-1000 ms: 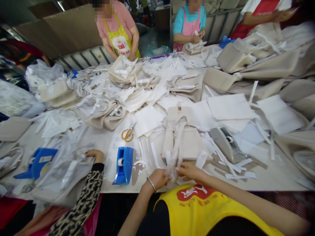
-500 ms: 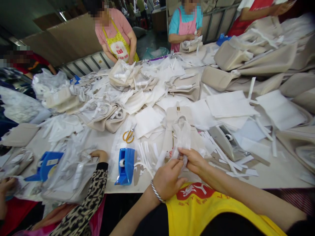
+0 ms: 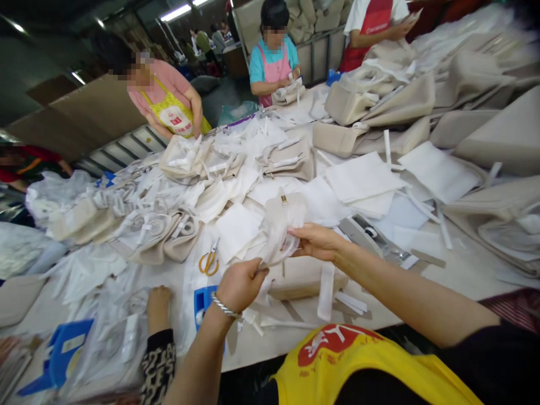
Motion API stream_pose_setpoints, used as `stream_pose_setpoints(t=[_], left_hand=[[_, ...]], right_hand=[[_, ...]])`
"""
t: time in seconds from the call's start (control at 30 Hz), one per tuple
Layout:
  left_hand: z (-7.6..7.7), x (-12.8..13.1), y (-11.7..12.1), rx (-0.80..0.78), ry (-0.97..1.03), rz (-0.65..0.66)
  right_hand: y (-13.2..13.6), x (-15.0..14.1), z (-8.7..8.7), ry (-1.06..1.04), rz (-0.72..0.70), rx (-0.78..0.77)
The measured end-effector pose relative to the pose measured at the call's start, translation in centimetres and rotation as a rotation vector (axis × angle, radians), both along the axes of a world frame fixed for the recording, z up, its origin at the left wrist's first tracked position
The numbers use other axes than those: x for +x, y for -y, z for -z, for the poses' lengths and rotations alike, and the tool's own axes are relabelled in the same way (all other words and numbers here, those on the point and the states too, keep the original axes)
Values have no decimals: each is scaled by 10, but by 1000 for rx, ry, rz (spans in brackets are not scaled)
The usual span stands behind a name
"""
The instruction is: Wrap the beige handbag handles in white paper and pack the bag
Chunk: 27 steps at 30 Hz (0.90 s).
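Observation:
My left hand (image 3: 242, 284), with a braided bracelet on its wrist, pinches the near-left end of a translucent white wrapping (image 3: 276, 239). A coiled strap seems to show through it. My right hand (image 3: 318, 241) grips the wrapping's right side, its fingertips partly hidden. Both hands are just above a beige handbag (image 3: 306, 278) lying on the table. Its flap, with a gold clasp (image 3: 284, 198), points away from me. A white strip (image 3: 325, 292) lies across the bag's near right side.
Orange-handled scissors (image 3: 208, 263) and a blue tape dispenser (image 3: 201, 301) lie left of my hands; a grey tape dispenser (image 3: 367, 239) is at right. White sheets (image 3: 365, 177) and beige bags (image 3: 400, 104) cover much of the table. A co-worker's hand (image 3: 159, 306) rests at left; others work across.
My hands have moved farther apart and forward, stretching the wrapping between them over the handbag. The view has shifted right, and the co-worker's hand at left has turned over the wrapped bag.

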<state>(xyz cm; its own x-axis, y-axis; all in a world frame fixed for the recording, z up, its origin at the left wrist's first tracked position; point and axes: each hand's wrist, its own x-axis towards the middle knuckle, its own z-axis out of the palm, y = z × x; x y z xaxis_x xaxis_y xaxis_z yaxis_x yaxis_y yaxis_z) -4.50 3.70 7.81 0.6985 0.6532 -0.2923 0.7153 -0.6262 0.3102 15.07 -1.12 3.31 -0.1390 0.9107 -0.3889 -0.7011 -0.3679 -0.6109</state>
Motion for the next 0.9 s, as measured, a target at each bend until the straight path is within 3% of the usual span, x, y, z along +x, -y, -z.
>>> stream_pose_setpoints(t=[0.1,0.2,0.27,0.33,0.4,0.47,0.57,0.7,0.8,0.9], left_hand=[[-27,43,-43,449,-168,24],[-25,102,-94,687,-186,6],[-10,141,-129,728,-161,42],[11,173,-161,702,-132,108],[36,193,-187,656,-79,180],[63,197,-203,630,-11,208],[110,171,-207,578,71,137],[175,89,-179,425,-38,-43],[210,28,-159,309,-232,-136],[219,-5,-154,254,-282,-176]], right_hand=[[-24,31,-13,46,14,39],[-55,75,-20,124,169,150],[-73,104,-13,216,273,181],[-82,126,5,329,351,142],[-81,136,33,414,386,53],[-69,136,66,447,355,-56],[-37,122,114,470,283,-192],[5,95,155,528,201,-265],[21,76,161,537,143,-262],[20,64,151,589,126,-235]])
